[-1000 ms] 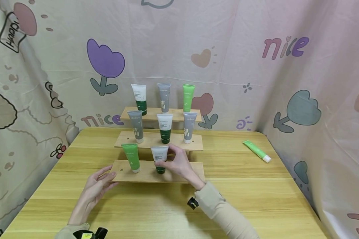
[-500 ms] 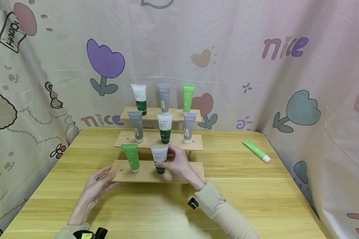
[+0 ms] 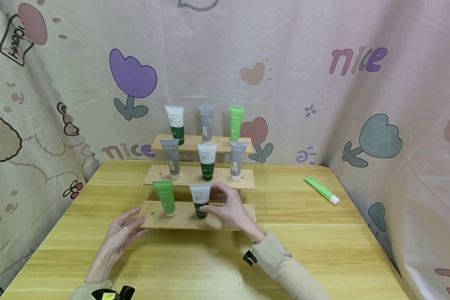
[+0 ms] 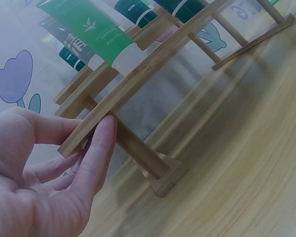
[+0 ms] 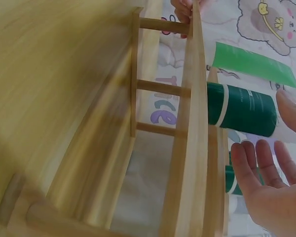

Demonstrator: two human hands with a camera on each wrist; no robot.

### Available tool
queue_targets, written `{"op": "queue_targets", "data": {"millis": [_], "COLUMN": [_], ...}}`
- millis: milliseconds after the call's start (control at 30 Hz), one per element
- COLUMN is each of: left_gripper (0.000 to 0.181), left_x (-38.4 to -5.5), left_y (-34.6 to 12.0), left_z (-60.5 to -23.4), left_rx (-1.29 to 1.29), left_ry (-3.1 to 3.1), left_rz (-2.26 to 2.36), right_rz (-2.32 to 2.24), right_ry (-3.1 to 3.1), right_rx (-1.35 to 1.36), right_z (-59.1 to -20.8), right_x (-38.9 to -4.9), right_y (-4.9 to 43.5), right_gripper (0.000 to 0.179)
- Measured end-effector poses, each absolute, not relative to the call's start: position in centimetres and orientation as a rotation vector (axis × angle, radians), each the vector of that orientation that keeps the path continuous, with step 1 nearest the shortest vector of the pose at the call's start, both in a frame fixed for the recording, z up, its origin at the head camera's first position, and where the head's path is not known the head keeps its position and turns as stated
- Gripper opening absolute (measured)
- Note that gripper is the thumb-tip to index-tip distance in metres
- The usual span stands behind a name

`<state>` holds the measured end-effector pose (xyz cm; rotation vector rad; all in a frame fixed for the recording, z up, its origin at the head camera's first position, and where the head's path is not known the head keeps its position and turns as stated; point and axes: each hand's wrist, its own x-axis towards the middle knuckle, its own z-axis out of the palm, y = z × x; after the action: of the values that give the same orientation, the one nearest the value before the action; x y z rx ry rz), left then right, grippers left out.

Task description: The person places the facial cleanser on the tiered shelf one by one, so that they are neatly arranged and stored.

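Observation:
A three-tier wooden display stand (image 3: 183, 221) carries upright cosmetic tubes. On its lowest board are a green tube (image 3: 164, 196) at the left and a white and dark-green tube (image 3: 200, 193) near the middle. My left hand (image 3: 118, 234) pinches the left end of this board, thumb above and fingers beneath, as the left wrist view shows. My right hand (image 3: 232, 210) is just right of the white and dark-green tube. In the right wrist view its thumb and fingers are spread beside that tube (image 5: 247, 109), with a gap between fingers and tube.
On the middle board stand two grey tubes (image 3: 171, 158) with a white and dark-green tube (image 3: 207, 160) between them. The top board bears a white and dark-green, a grey and a green tube (image 3: 236, 123). Another green tube (image 3: 318, 188) lies on the wooden table (image 3: 300, 233) at the right.
My right hand has let go of the white and dark-green tube, its fingers spreading and the hand shifting slightly right. The left hand has stayed on the board.

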<state>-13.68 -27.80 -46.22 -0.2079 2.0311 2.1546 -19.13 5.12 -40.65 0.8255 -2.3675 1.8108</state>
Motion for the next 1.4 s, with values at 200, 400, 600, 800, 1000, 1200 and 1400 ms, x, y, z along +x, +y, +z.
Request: {"op": "queue_targets", "data": {"millis": [200,400,600,800,1000,1200,1400], "left_gripper": [0.073,0.074,0.074,0.074,0.074,0.074,0.075], "left_x": [-13.7,-13.7,-13.7,-13.7,-13.6,-13.6,-13.6], "left_y": [-27.8,-27.8,-27.8,-27.8,-27.8,-27.8,-27.8], "left_z": [-46.2,-46.2,-46.2,-46.2,-46.2,-46.2,-46.1], "left_rx": [-0.212,-0.230,-0.231,-0.223,-0.230,-0.221,-0.215], "left_ry": [2.031,2.019,2.024,2.021,2.019,2.009,2.011], "left_rz": [2.151,2.147,2.143,2.150,2.149,2.164,2.166], "right_rz": [1.879,1.909,1.828,1.758,1.685,1.647,1.635], "right_ry": [-2.309,-2.218,-2.152,-2.089,-2.054,-2.072,-2.109], "right_rx": [0.819,0.799,0.761,0.685,0.574,0.400,0.247], "right_z": [-40.6,-40.6,-40.5,-40.7,-41.3,-42.2,-42.2], "right_x": [-19.0,-19.0,-19.5,-20.4,-21.5,-22.7,-23.3], "right_y": [6.5,8.6,11.4,14.0,16.8,19.6,22.0], "right_gripper": [0.049,0.052,0.049,0.046,0.041,0.039,0.038]}}
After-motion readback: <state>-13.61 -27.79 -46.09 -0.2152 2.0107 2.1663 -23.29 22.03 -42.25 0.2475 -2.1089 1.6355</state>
